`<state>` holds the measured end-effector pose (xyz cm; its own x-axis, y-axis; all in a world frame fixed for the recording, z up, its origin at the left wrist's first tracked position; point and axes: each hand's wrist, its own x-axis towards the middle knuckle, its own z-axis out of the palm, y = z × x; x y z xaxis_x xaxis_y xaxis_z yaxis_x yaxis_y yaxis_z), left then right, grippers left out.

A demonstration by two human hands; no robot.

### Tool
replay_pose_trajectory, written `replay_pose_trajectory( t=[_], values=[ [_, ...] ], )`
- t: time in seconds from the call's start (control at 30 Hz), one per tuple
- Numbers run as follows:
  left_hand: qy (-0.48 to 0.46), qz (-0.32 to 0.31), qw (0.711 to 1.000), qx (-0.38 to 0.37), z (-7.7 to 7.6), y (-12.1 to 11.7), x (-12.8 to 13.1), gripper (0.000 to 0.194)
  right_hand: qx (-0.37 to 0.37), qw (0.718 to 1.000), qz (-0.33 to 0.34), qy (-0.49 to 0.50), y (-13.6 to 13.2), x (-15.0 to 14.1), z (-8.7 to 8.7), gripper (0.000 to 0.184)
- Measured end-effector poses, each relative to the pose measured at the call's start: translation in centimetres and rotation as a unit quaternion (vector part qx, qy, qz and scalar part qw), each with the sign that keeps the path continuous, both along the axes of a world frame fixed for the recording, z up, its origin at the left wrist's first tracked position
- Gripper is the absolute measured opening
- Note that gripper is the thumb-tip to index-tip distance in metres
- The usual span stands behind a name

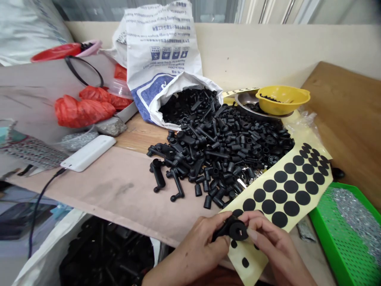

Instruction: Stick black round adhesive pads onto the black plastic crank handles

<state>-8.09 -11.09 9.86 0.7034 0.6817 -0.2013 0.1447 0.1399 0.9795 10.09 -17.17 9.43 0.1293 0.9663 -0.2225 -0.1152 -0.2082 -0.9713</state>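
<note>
My left hand (pixel 198 248) and my right hand (pixel 275 246) meet at the table's near edge, both closed on one small black plastic part (pixel 233 229) with a round end. Just under and behind them lies a yellow sheet (pixel 285 190) covered with round black stickers. A large heap of black plastic parts (pixel 220 147) spreads over the table ahead of my hands, spilling from an open white sack (pixel 160 59).
A yellow bowl (pixel 282 99) sits in a metal dish at the back right. A green perforated tray (pixel 345 234) with silvery bits stands at the right. A white power bank (pixel 89 153), red bags (pixel 80 109) and clutter fill the left. A bag of black parts (pixel 101 254) lies below the table.
</note>
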Motion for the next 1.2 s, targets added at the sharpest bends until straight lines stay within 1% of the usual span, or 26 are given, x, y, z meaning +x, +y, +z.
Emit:
replay_pose_trajectory(
  t=[0.1, 0.17, 0.27, 0.33, 0.43, 0.53, 0.63, 0.77, 0.87, 1.03, 1.1, 1.2],
  values=[
    [0.007, 0.006, 1.000, -0.007, -0.4, 0.0, -0.1, 0.045, 0.001, 1.000, -0.003, 0.003, 0.0, 0.0, 0.0, 0.021],
    [0.002, 0.005, 1.000, -0.022, -0.4, 0.0, 0.0, 0.040, -0.004, 1.000, -0.002, 0.011, 0.0, 0.0, -0.1, 0.021],
    [-0.016, -0.004, 0.998, -0.058, 0.0, 0.1, 0.1, 0.030, -0.005, 1.000, 0.000, 0.018, 0.0, 0.2, -0.4, 0.020],
    [-0.022, -0.009, 0.997, -0.069, 0.4, 0.2, 0.3, 0.027, -0.003, 1.000, 0.010, 0.017, 0.0, 0.3, -0.6, 0.020],
    [-0.026, -0.010, 0.998, -0.065, 0.7, 0.2, 0.3, 0.027, -0.003, 1.000, 0.005, 0.015, 0.0, 0.3, -0.6, 0.020],
    [-0.023, -0.007, 0.998, -0.061, 0.6, 0.1, 0.3, 0.029, -0.008, 1.000, -0.013, 0.015, 0.0, 0.1, -0.3, 0.021],
    [-0.025, -0.005, 0.998, -0.059, 0.4, 0.0, 0.2, 0.029, -0.009, 1.000, -0.007, 0.009, 0.0, 0.0, 0.1, 0.021],
    [-0.029, -0.009, 0.998, -0.060, 0.5, 0.0, 0.2, 0.028, -0.007, 1.000, -0.001, 0.005, 0.0, -0.1, 0.2, 0.021],
    [-0.022, -0.003, 0.999, -0.049, 0.5, 0.1, 0.3, 0.022, -0.003, 1.000, -0.008, 0.004, 0.0, -0.2, 0.2, 0.022],
    [-0.018, 0.016, 0.999, -0.038, 0.3, -0.1, 0.4, 0.016, 0.027, 0.998, -0.002, -0.050, 0.0, -0.4, 0.2, 0.022],
    [-0.014, 0.033, 0.999, -0.028, 0.2, -0.2, 0.5, 0.015, 0.046, 0.996, 0.001, -0.074, 0.0, -0.6, 0.1, 0.021],
    [0.016, 0.057, 0.998, -0.004, 0.3, -0.3, 0.7, 0.015, 0.078, 0.989, 0.007, -0.124, -0.1, -0.8, 0.0, 0.021]
  ],
)
